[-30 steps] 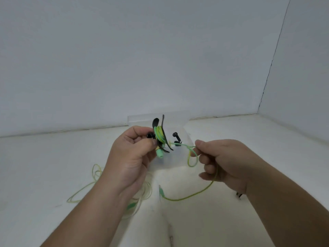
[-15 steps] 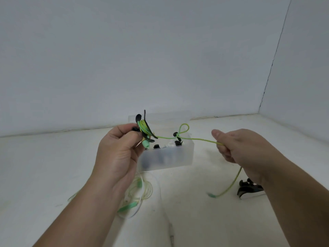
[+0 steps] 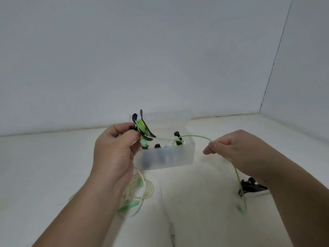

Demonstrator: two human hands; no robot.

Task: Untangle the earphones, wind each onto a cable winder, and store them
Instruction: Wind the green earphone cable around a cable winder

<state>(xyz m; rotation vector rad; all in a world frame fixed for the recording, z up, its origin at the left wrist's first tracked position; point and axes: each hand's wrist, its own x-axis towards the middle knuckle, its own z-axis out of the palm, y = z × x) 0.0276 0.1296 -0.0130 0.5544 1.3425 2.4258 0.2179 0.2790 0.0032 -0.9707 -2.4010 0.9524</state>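
Before box [image 3: 165, 157], left grip [image 3: 114, 154] holds winder [image 3: 148, 131]

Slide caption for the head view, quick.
Left hand grips a black cable winder part-wound with green earphone cable; right hand pinches the loose run before a translucent box.

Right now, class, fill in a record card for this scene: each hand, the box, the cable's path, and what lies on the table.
Left hand: grips black cable winder, partly wound
Right hand: pinches green cable, its end hanging below
Storage box: translucent, open, dark items inside
Cable path: winder to right hand, with a loop over the box
Table: pale tangled earphones near left wrist; spare black winder beside right wrist
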